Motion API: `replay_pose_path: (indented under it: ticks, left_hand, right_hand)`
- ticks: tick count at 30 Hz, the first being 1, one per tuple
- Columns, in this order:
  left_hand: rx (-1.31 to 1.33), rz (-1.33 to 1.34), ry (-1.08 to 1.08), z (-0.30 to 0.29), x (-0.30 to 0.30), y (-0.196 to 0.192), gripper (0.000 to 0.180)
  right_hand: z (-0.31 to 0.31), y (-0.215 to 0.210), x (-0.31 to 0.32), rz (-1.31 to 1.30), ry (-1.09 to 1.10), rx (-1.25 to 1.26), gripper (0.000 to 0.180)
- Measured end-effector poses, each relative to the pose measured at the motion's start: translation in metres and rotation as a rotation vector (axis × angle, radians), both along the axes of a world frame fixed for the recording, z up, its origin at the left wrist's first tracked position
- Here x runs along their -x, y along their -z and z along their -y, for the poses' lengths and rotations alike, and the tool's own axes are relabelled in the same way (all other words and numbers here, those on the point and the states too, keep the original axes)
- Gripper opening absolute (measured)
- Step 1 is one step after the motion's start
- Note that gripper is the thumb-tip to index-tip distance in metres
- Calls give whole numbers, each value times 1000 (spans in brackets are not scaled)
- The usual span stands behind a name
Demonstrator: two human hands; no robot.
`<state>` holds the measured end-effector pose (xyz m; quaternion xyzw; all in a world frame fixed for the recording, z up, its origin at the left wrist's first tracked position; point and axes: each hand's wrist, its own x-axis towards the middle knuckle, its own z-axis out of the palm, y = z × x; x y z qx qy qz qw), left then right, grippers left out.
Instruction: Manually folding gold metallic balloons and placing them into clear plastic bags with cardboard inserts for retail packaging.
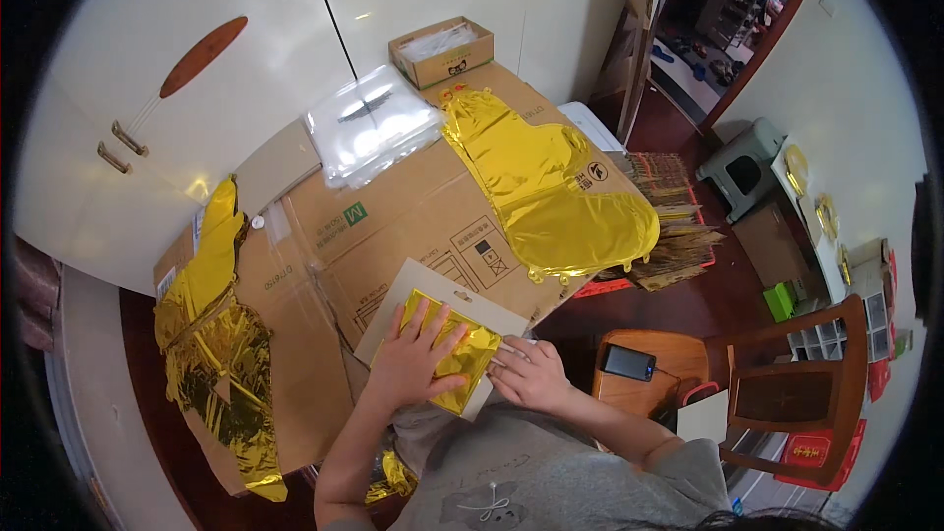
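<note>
A folded gold foil balloon (476, 354) lies on a pale grey-white card (397, 287) at the table's near edge, close to my body. My left hand (413, 362) rests flat on the foil with its fingers spread. At the card's right edge, my right hand (533, 374) has its fingers bent around the border, next to the foil's side. To the far right, a flat gold foil balloon (551, 187) is spread out. More gold foil balloons (221, 364) hang over the table's left edge, crumpled at the lower end.
Flattened cardboard (393, 206) covers the table. Toward the back are a stack of clear plastic bags (374, 128) and a carton (454, 64) of thin white pieces. A wooden chair (851, 383), a phone (629, 362) on a wooden seat, a grey stool (742, 172) and stacked cardboard (674, 206) stand right.
</note>
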<state>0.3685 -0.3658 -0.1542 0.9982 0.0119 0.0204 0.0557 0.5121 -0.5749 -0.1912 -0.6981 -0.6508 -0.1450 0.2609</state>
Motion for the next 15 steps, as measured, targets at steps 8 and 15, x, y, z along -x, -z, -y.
replay_pose_path:
  ticks: [8,15]
  left_hand:
    - [14,23,8,2,-1,-1,70]
    - [25,41,8,3,0,-2,60]
  right_hand:
    - [9,-3,5,9,34,100,31]
    - [21,3,-7,-99,-89,63,39]
